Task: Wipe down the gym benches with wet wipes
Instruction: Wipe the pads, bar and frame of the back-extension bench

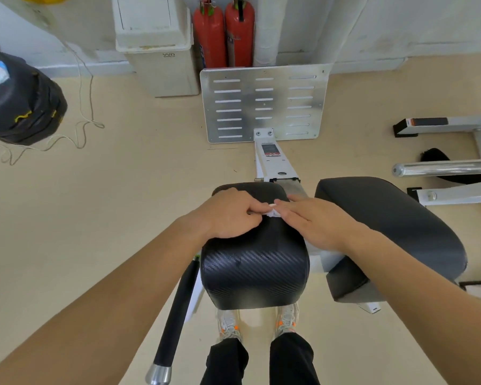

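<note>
Two hands (228, 215) (314, 222), one wipe (273, 213), two pads (254, 269) (386, 226).

Bench pad (254, 268) black w/ diagonal carbon-weave pattern; wipe (272, 213) white. Second pad (395, 223) plain dark grey. Extinguishers (210, 37) red, floor (122, 204) beige, slotted plate (245, 107) silver, shoes (229, 325) grey w/ orange bits.

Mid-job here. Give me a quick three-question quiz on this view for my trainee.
1. True or false: the wipe sits on the black pad, between the left hand and the right hand.
2. How many red fire extinguishers stand at the wall?
3. Whose fingers curl to pinch the wipe? A) left hand B) right hand C) neither
Key: 1 true; 2 two; 3 A.
</note>
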Motion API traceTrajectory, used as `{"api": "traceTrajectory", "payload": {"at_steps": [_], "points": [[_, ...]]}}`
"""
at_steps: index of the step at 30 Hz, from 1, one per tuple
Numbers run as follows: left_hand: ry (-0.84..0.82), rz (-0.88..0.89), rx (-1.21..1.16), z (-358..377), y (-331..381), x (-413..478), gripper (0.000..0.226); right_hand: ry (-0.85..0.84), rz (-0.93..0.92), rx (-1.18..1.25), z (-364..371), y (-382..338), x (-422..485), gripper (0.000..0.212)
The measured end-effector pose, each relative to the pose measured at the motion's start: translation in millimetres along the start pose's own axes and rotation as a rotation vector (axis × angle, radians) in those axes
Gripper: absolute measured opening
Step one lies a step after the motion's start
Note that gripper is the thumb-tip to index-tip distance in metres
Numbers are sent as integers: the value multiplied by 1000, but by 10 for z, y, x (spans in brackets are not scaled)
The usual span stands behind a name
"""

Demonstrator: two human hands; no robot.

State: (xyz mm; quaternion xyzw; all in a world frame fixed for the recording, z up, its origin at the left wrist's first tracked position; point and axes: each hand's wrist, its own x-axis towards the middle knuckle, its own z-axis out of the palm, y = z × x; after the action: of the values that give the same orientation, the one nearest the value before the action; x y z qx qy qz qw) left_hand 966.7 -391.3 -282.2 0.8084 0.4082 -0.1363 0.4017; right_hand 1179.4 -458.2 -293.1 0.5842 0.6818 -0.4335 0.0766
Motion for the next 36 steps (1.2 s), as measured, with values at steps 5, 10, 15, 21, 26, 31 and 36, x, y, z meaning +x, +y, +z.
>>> {"api": "traceTrajectory", "payload": {"at_steps": [5,10,15,21,26,31,36], "points": [[46,122,14,137,256,-473,41,72,61,-33,158,-158,-558,47],[36,208,248,468,289,-725,49,185,48,-218,387,-414,-980,53],[25,87,250,389,336,-422,53,232,82,-176,386,-234,-605,54],[140,77,252,520,511,-610,48,264,19,-163,531,-159,-831,63],[266,102,340,896,559,-994,54,312,-58,-247,770,-106,-1025,68],[431,-21,398,1078,502,-747,56,421,-118,-311,718,-47,-798,73],[590,-50,460,1539,551,-1008,53,467,-144,-451,1086,-12,-1038,65]]}}
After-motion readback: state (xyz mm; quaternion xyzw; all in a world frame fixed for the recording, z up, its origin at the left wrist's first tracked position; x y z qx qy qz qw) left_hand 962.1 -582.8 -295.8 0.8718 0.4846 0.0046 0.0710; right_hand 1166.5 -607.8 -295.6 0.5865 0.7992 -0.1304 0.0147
